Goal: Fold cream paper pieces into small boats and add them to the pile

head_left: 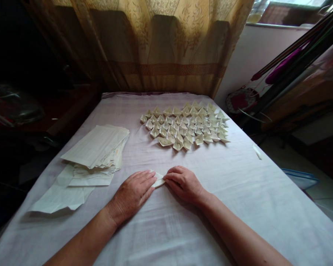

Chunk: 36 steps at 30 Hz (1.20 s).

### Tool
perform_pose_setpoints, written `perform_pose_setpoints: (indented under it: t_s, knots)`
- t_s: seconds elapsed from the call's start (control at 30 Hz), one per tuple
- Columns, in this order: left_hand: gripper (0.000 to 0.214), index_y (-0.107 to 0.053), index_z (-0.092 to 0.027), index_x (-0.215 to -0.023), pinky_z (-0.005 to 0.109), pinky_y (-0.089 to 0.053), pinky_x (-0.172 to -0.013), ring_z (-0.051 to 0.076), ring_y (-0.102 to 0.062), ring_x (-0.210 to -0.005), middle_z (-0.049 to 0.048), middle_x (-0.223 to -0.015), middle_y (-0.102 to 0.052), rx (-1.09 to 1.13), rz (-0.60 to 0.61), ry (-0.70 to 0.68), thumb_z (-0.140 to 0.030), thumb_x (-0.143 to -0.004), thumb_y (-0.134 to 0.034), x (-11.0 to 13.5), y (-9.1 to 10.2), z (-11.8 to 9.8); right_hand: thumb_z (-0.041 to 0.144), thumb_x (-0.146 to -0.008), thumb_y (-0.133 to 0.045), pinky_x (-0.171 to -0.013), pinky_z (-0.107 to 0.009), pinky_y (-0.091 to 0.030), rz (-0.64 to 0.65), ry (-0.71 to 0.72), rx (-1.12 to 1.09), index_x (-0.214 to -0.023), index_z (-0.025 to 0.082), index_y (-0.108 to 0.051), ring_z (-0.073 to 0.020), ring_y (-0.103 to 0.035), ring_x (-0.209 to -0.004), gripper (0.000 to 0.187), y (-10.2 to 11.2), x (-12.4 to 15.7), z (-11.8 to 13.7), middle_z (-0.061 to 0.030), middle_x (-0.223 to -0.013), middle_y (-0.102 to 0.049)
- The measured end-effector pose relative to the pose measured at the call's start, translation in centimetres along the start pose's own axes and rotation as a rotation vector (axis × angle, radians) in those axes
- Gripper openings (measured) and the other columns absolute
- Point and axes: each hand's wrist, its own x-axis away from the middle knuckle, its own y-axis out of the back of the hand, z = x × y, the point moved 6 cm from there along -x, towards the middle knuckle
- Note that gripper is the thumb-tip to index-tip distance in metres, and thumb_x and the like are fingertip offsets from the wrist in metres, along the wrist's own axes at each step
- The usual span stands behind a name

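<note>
Both hands are creasing a folded paper [157, 180] at six o'clock: left hand [133, 195] pressing flat, open; right hand [184, 184] pinching its edge. Firm, even pressure seems needed.

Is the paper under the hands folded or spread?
Folded: the paper piece shows a pointed flap between left hand and right hand.

No legible text — sheets [96, 146] blurred

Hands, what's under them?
A small folded paper peeks out between the left hand and right hand, lying on the cloth. The fingers cover the rest of it.
</note>
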Motion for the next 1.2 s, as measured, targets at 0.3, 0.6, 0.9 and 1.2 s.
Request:
perform_pose_setpoints:
  t_s: [0.3,0.6,0.9,1.2]
  knots:
    - [0.029,-0.064,-0.019,-0.121,0.04,-0.05,-0.104,0.02,-0.062,-0.118,0.0069,-0.126,-0.068,0.02,-0.03,0.005,-0.025,-0.099,-0.045,-0.1,0.2,0.2,0.017,-0.092,-0.052,-0.079,-0.028,-0.053,-0.035,-0.035,-0.12,-0.104,0.02,-0.071,-0.0161,-0.066,-0.085,0.022,0.2,0.5,-0.8,-0.0079,-0.095,-0.071]
    - [0.032,-0.062,-0.02,-0.125,0.043,-0.048,-0.105,0.023,-0.059,-0.121,0.0089,-0.13,-0.065,0.072,0.007,0.023,-0.029,-0.095,-0.053,0.2,0.2,0.4,0.023,-0.09,-0.06,-0.074,-0.028,-0.049,0.009,0.001,0.103,-0.097,0.024,-0.073,-0.0162,-0.06,-0.08,0.016,-0.6,-0.2,0.7,-0.0056,-0.093,-0.068]
    - [0.02,-0.069,-0.021,-0.105,0.034,-0.052,-0.089,0.02,-0.062,-0.099,0.0064,-0.105,-0.068,0.016,-0.089,0.082,-0.024,-0.095,-0.052,1.4,1.9,0.6,0.023,-0.092,-0.059,-0.071,-0.028,-0.048,-0.021,-0.017,0.11,-0.09,0.022,-0.074,-0.0165,-0.059,-0.077,0.015,-0.6,-0.2,1.0,-0.0054,-0.086,-0.068]
    - [0.012,-0.067,-0.021,-0.089,0.033,-0.042,-0.072,0.019,-0.058,-0.077,0.0018,-0.079,-0.067,-0.132,-0.082,0.152,-0.022,-0.093,-0.056,1.0,1.8,0.2,0.024,-0.092,-0.059,-0.072,-0.026,-0.046,0.071,-0.125,0.077,-0.08,0.02,-0.069,-0.015,-0.06,-0.075,0.016,-0.8,-0.9,0.3,-0.0035,-0.083,-0.067]
